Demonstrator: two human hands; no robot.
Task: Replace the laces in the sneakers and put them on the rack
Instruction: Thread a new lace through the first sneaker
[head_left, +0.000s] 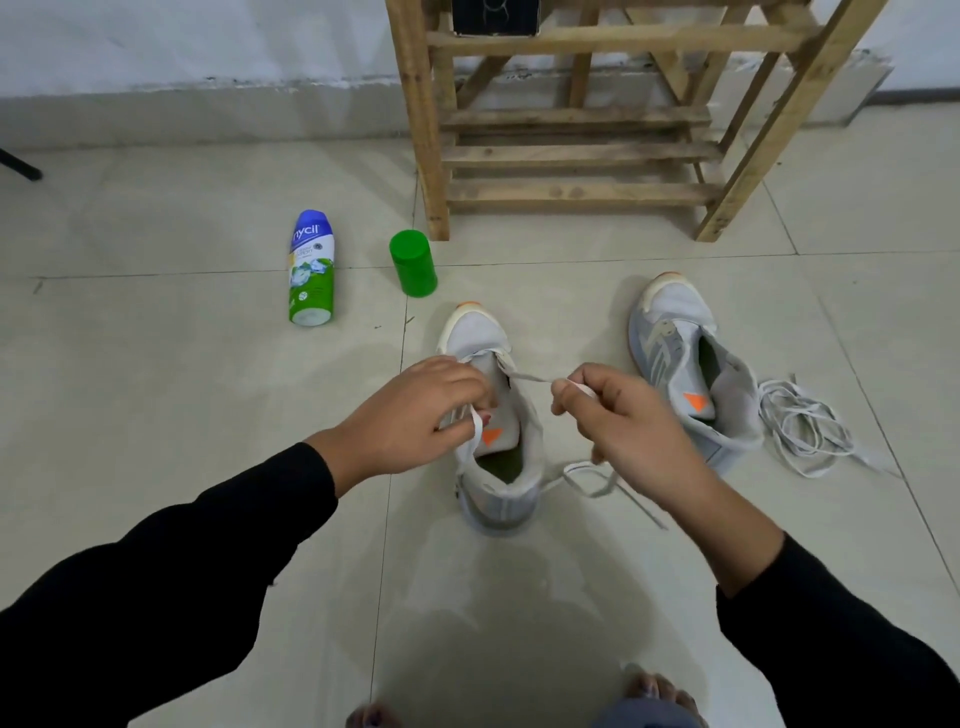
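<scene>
Rack (571, 153) top cut off by upper edge; lace (530, 378) partly hidden under right hand (628, 421); toes (649, 686) cropped at bottom.

Light is flat, diffuse and dim-ish indoor, with no hard shadows. Floor (208, 415) tiles show a faint sheen, no real glare. A broad soft shadow of the person lies on the floor near the bottom edge, centre, so light looks to come from above and behind the camera. Wall (156, 41) at top left is the brightest area and isn't clipped. Sleeves (156, 597) crush to near black with no fabric detail. Wide-angle distortion is strong — rack (431, 156) legs splay outward and the wall base bows. Centre is fairly sharp, and the bottle (310, 270) label is partly readable. Softness grows toward the edges; toes (654, 686) at the bottom edge are blurred.
</scene>
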